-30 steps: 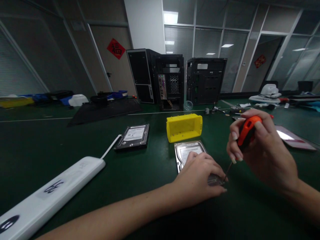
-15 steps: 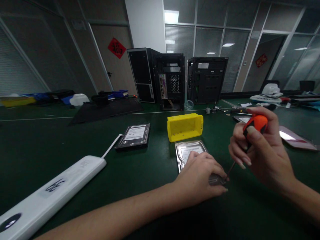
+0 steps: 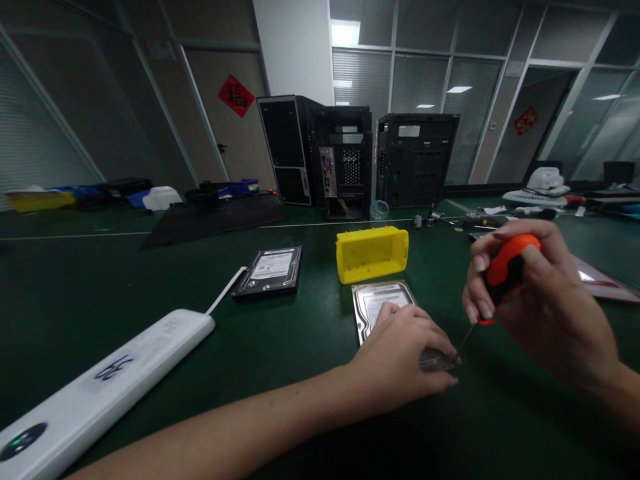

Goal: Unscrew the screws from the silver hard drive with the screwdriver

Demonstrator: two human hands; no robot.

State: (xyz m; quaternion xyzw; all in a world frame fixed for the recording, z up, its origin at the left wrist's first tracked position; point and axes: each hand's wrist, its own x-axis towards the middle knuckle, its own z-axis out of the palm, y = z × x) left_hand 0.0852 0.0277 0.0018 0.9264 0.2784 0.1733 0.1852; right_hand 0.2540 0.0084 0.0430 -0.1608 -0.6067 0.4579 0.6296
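Note:
Under my left hand (image 3: pixel 407 350) lies a silver hard drive (image 3: pixel 364 303) with a white label; my fingers grip its near right end and hide much of it. My right hand (image 3: pixel 535 293) is wrapped round the orange and black handle of a screwdriver (image 3: pixel 513 260). The thin shaft slants down to the left, and its tip meets the drive's near right corner beside my left fingertips. Just behind the drive, a yellow plastic bin (image 3: pixel 373 257) lies with its opening facing me and small bits inside. A second hard drive (image 3: pixel 273 270) rests to the left.
A long white device (image 3: pixel 150 353) marked in pen stretches along the left, its thin white tip by the second drive. Black computer cases (image 3: pixel 417 160) stand at the back. A black mat (image 3: pixel 210 220) lies back left, a pinkish flat panel (image 3: pixel 607 280) at right.
My right hand has turned the screwdriver handle and shifted slightly right, its fingers re-placed on the grip. My left hand stays on the hard drive.

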